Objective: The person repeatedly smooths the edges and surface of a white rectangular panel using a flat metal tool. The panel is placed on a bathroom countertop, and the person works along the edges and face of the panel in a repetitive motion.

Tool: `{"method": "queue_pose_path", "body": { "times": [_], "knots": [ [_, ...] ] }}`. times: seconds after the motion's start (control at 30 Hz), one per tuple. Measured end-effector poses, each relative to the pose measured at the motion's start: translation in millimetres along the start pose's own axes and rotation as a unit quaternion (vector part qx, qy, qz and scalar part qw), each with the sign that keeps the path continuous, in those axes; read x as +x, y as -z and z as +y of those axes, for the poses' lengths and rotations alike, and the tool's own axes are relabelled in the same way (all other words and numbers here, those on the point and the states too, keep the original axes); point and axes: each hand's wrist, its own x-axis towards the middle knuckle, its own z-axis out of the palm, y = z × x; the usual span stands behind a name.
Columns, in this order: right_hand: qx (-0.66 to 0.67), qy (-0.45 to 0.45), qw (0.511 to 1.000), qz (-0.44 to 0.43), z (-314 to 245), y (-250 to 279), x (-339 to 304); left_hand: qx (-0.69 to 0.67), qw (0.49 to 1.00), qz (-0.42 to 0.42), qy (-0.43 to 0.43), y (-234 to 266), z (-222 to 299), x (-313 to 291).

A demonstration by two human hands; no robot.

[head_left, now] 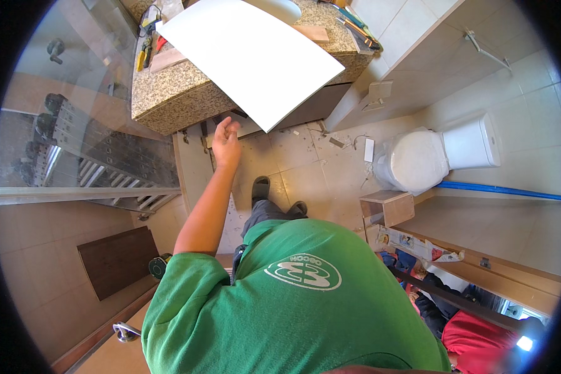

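Observation:
A large white panel lies across the granite countertop, and one corner juts out past the front edge. Just below that corner, to its left, is my left hand. The hand is raised and open with its fingers loosely apart, holding nothing and not visibly touching the panel. Part of a rounded white basin shows behind the panel. Wood strips lie beside the panel, along with yellow-handled pliers and a red-handled tool. My right hand is not in view.
On the right stands a toilet wrapped in plastic, near a small wooden box and a blue pipe. Debris litters the tiled floor. A glass door and a ladder are left; a person in red is lower right.

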Motion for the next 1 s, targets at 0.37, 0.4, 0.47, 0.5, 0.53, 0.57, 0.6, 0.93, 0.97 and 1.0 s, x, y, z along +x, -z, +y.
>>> {"method": "queue_pose_path", "body": {
  "times": [0.37, 0.4, 0.47, 0.5, 0.53, 0.57, 0.6, 0.93, 0.97, 1.0],
  "knots": [
    [0.111, 0.212, 0.959, 0.153, -166.2, 76.5, -35.0, -0.144, 0.976, -0.027, 0.159, -14.7, 46.2, 13.3],
    [0.137, 0.247, 0.947, 0.153, -190.7, 88.4, -41.2, -0.162, 0.972, -0.031, 0.169, -16.2, 47.3, 18.8],
    [0.151, 0.258, 0.947, 0.117, -236.5, 110.1, -51.6, -0.170, 0.967, -0.069, 0.179, -16.2, 47.7, 29.7],
    [0.161, 0.271, 0.944, 0.099, -257.2, 119.0, -55.9, -0.176, 0.965, -0.083, 0.178, -16.6, 47.2, 34.0],
    [0.150, 0.296, 0.937, 0.107, -275.9, 126.1, -60.4, -0.178, 0.962, -0.096, 0.181, -17.2, 46.6, 37.1],
    [0.139, 0.321, 0.930, 0.115, -293.2, 132.5, -64.3, -0.182, 0.961, -0.101, 0.181, -18.4, 46.4, 39.6],
    [0.122, 0.334, 0.926, 0.124, -309.8, 138.0, -67.3, -0.183, 0.960, -0.106, 0.184, -20.1, 46.8, 41.9],
    [0.016, 0.563, 0.802, 0.201, -462.9, 157.4, -60.1, -0.145, 0.966, -0.086, 0.195, -20.7, 69.0, 102.4],
    [0.001, 0.559, 0.802, 0.210, -473.3, 158.5, -58.7, -0.155, 0.964, -0.099, 0.191, -19.4, 69.1, 108.6],
    [-0.010, 0.557, 0.802, 0.218, -482.7, 160.2, -57.3, -0.144, 0.966, -0.107, 0.187, -18.8, 68.6, 112.8]
  ]
}}
